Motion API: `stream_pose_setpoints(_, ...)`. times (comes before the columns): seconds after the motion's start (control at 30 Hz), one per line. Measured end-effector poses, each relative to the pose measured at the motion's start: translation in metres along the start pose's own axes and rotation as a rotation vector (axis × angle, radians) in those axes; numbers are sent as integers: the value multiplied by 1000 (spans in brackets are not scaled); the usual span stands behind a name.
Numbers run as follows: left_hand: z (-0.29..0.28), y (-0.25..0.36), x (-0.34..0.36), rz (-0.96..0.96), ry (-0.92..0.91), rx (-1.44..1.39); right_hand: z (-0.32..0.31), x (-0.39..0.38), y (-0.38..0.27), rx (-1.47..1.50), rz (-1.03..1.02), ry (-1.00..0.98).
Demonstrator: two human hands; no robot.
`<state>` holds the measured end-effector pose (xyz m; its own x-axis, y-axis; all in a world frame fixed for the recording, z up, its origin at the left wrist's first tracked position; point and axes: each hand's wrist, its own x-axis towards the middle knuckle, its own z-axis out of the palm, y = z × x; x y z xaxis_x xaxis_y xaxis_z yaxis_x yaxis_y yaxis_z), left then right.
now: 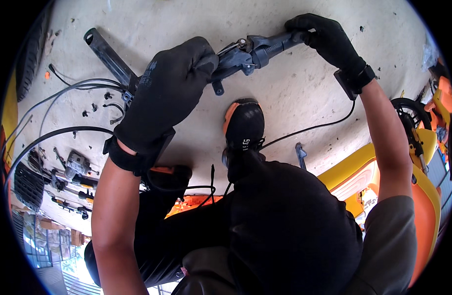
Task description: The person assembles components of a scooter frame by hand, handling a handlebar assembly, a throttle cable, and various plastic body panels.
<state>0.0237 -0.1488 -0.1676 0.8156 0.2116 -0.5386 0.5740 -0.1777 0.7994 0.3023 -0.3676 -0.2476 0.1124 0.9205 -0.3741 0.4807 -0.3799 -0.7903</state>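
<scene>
A dark grey metal tube assembly with a hinged clamp and lever, which looks like a folding scooter stem [260, 55], is held above the concrete floor in front of me. Its middle is wrapped by my left hand [169, 86] in a black glove, fingers closed, hiding that part. At the far right end, the fingers of my right hand [329, 43], also gloved, close round the narrow tube tip. Another thick dark tube with an open end [108, 55] slants up-left from beside my left hand; whether both are one piece is hidden. Black cables [63, 88] trail leftward from it.
Small screws and clips [94, 106] lie on the floor at left, near a grey metal block [77, 164] and several dark parts. A small bracket [301, 155] rests right of my shoe [244, 123]. Yellow-orange body panels [351, 169] stand at right. A tyre [31, 59] edges the far left.
</scene>
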Motion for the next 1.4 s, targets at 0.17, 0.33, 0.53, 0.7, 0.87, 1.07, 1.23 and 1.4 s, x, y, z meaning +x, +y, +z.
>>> stream_pose_setpoints(0.17,3,-3,3,64,36,11,-2,2,-6,-218,-238,54)
stream_pose_setpoints(0.33,7,-4,2,56,93,-28,-2,24,-79,-216,-340,72)
stream_pose_setpoints(0.53,14,-9,5,150,192,-145,23,47,-106,122,-328,-71)
stream_pose_setpoints(0.7,18,-3,1,6,91,-270,6,64,-112,159,-212,-323)
stream_pose_setpoints(0.87,15,-4,4,62,107,-55,14,63,-104,-100,-449,-221)
stream_pose_setpoints(1.07,15,-5,3,54,102,-50,16,59,-122,-313,-331,-271)
stream_pose_setpoints(1.23,12,0,7,68,114,-22,15,59,-118,-287,-395,-227)
stream_pose_setpoints(1.4,16,-6,6,118,123,-16,10,64,-116,-221,-408,-294)
